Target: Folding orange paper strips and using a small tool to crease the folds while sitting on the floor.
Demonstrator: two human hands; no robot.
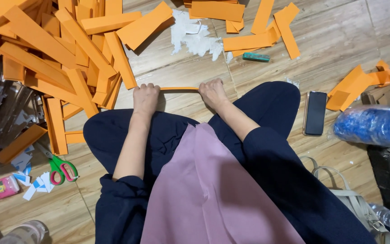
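My left hand and my right hand each grip one end of a narrow orange paper strip, held flat and edge-on just above the wooden floor in front of my knees. Both fists are closed on it, knuckles up. My dark trouser legs and a mauve cloth fill the lower middle of the view.
A big heap of orange paper strips lies at upper left, with more strips at the top and folded ones at right. Scissors with green and red handles, a black phone, a teal eraser-like block, white scraps, a blue plastic bundle.
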